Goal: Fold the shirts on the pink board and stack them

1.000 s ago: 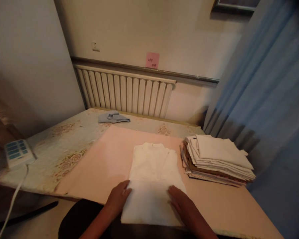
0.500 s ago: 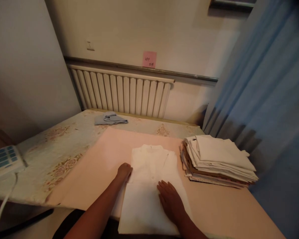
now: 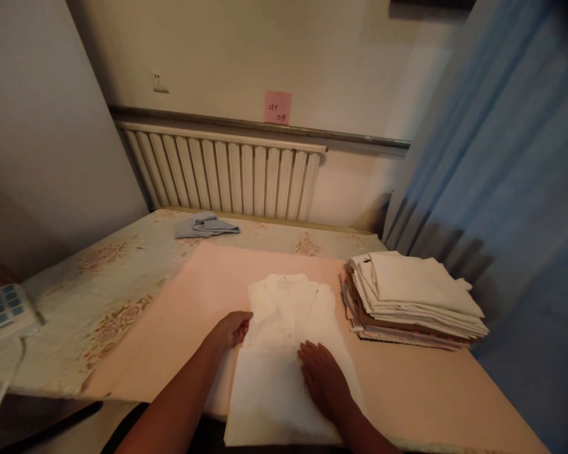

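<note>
A white garment that looks like a collared shirt (image 3: 284, 306) lies on the pink cloth, its collar away from me and a button at the centre front. Over its lower part is a smooth white layer (image 3: 265, 397); I cannot tell if it is the same cloth or a separate sheet. My left hand (image 3: 236, 329) is at the shirt's left edge, thumb and fingers closed in a pinch on the fabric there. Flat on the right side of the shirt rests my right hand (image 3: 324, 381), palm down with its fingers stretched out.
A stack of folded clothes (image 3: 416, 296) stands to the right, beside a blue curtain (image 3: 511, 189). Grey cloth (image 3: 206, 226) lies at the back of the flowered tablecloth (image 3: 118, 321). At the left edge sits a white device with blue keys (image 3: 7, 312); its cord hangs down. A radiator (image 3: 227, 173) lines the wall.
My left hand has turned, so its fingertips now show pinched at the shirt's left edge. The right hand stays in place on the shirt. The view has shifted slightly.
</note>
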The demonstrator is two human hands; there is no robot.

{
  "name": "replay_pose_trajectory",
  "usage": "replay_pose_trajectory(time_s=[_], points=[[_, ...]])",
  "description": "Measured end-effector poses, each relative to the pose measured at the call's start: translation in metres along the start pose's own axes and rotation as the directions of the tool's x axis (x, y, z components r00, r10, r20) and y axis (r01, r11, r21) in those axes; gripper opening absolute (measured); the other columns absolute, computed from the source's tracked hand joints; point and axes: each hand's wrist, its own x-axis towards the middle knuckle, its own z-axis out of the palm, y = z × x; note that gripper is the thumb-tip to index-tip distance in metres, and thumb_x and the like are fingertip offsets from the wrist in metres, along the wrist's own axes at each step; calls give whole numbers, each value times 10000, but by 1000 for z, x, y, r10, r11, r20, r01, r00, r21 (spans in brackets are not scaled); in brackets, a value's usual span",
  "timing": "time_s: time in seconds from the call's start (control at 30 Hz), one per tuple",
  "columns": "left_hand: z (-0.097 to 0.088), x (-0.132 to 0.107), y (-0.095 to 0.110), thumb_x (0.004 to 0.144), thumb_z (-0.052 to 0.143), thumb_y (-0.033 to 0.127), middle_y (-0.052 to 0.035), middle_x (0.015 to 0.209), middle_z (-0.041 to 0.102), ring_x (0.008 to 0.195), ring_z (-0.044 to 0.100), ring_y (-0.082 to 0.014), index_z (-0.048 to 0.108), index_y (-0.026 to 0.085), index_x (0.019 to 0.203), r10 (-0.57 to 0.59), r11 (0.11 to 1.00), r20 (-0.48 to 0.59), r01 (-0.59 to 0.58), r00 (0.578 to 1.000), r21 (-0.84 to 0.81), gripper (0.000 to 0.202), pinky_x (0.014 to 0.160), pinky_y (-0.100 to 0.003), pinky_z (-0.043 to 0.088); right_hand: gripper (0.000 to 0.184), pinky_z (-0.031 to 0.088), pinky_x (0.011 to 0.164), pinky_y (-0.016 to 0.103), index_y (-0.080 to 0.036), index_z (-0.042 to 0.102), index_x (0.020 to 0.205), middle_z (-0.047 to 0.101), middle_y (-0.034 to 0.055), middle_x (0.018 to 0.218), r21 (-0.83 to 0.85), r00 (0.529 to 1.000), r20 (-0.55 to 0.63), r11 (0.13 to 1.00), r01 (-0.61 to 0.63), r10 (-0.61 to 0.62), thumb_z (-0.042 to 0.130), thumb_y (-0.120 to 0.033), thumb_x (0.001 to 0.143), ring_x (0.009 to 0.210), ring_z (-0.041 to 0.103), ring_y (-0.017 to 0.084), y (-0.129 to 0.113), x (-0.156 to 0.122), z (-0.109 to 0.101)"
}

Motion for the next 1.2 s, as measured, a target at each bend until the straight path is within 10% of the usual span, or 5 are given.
replay_pose_trajectory(time_s=[0.23,0.43,0.7,0.97,1.2], points=[[0,-3,-1,829,608,300,81,548,440,458,411,-74,488,192,728,125,955,-174,-71,977,288,190,454,-206,301,356,372,1099,451,-221,615,1216,622,42,1285,36,998,-69,999,-4,6,453,-168,904,1243,523,203,-2,1,1],[-1,-4,2,704,634,204,17,697,574,728,558,-159,464,208,653,327,798,-259,-119,909,591,177,587,-239,328,373,386,1088,463,-221,618,1203,630,49,1271,54,995,-99,999,4,1,459,-133,878,1238,528,210,-1,1,2],[7,-21,4,907,393,295,-82,947,624,868,583,-216,517,196,907,501,631,-292,-113,815,767,159,693,-311,410,382,397,1078,466,-229,623,1195,638,42,1261,56,995,-103,998,1,5,476,-125,859,1224,541,215,0,1,6],[49,-18,-7,876,443,180,-44,1027,602,995,544,-181,558,229,964,664,304,135,-431,736,849,152,892,-290,414,375,392,1084,453,-233,629,1191,642,45,1253,67,994,-105,998,-14,21,481,-131,862,1220,543,208,-1,1,4],[56,0,-14,859,440,150,-73,1122,609,1074,543,-204,582,214,1016,696,210,201,-463,690,861,222,923,-336,430,378,393,1082,458,-231,632,1189,643,42,1253,55,995,-103,998,-10,16,490,-128,854,1219,545,212,2,0,8]])
